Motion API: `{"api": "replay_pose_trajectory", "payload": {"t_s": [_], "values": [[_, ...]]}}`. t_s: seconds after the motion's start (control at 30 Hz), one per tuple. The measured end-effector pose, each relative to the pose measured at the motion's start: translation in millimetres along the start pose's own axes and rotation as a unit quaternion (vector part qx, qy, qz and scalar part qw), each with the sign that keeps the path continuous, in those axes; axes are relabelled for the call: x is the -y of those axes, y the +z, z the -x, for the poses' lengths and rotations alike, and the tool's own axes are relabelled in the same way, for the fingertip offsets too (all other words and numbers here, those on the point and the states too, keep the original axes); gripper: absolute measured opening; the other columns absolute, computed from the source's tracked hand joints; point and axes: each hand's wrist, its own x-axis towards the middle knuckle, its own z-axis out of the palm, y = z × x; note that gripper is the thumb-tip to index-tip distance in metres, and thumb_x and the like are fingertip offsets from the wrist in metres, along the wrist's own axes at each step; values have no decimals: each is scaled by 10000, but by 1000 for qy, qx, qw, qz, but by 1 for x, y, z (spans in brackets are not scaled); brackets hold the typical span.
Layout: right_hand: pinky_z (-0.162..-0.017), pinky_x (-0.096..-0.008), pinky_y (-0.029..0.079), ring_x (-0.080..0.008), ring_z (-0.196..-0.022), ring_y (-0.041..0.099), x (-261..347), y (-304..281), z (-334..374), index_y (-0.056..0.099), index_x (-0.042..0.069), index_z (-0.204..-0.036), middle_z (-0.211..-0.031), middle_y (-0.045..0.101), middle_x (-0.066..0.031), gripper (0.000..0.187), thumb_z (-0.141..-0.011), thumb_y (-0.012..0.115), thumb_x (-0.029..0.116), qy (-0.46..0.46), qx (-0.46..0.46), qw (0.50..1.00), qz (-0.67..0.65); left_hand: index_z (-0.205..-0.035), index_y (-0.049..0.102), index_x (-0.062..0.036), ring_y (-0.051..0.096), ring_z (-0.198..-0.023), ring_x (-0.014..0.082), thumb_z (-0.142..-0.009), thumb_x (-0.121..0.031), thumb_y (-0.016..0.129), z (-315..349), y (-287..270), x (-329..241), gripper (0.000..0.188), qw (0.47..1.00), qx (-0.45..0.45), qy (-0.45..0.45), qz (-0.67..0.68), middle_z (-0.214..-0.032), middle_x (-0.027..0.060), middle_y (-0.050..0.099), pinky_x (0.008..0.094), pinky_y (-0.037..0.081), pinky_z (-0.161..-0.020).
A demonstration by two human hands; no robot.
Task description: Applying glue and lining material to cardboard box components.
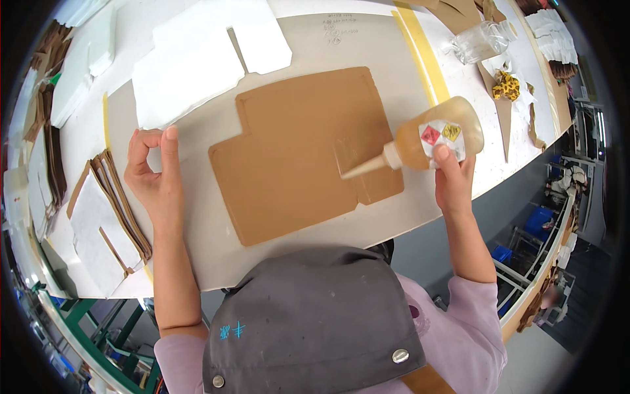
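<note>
A flat brown cut-out panel (pixel 295 157), with a notch at its upper left, lies on the grey work mat in front of me. My right hand (pixel 456 174) is closed around a translucent squeeze bottle (pixel 413 141) of amber liquid, tilted with its long nozzle pointing left. The nozzle tip hovers over or touches the panel's right part, where shiny wet-looking lines show. My left hand (pixel 156 174) is closed in a thumb-and-finger pinch at the lower left edge of the white cut-out sheets (pixel 203 59); whether the edge is between the fingertips is hidden.
Brown and white folded pieces (pixel 108 217) are stacked left of my left forearm. Back right, a clear glass jar (pixel 482 43) lies on its side near a yellow-and-brown patterned bundle (pixel 505 85). Yellow tape (pixel 420 49) runs along the mat. Shelving (pixel 535 230) stands beyond the table.
</note>
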Motion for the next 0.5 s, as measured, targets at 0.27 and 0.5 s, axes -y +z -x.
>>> {"api": "replay_pose_trajectory", "payload": {"t_s": [0.27,0.5], "values": [[-1020,-380,421,-231,-1193,523,-38,-33,61,332,24,-1418,-1288,505,-99,824,-777,759,317,7,-48,999,-21,-706,527,-54,472,-714,100,-880,-134,701,-1,-3,-5,259,1000,-19,4,21,-679,-22,528,406,314,-1091],[-1032,-409,423,-245,-1223,511,-69,2,111,351,36,-1402,-1314,503,-98,875,-762,794,434,-52,-53,997,-24,-684,559,-78,479,-653,98,-849,-168,740,-2,1,-9,261,997,-32,68,37,-626,-36,513,388,333,-1037]]}}
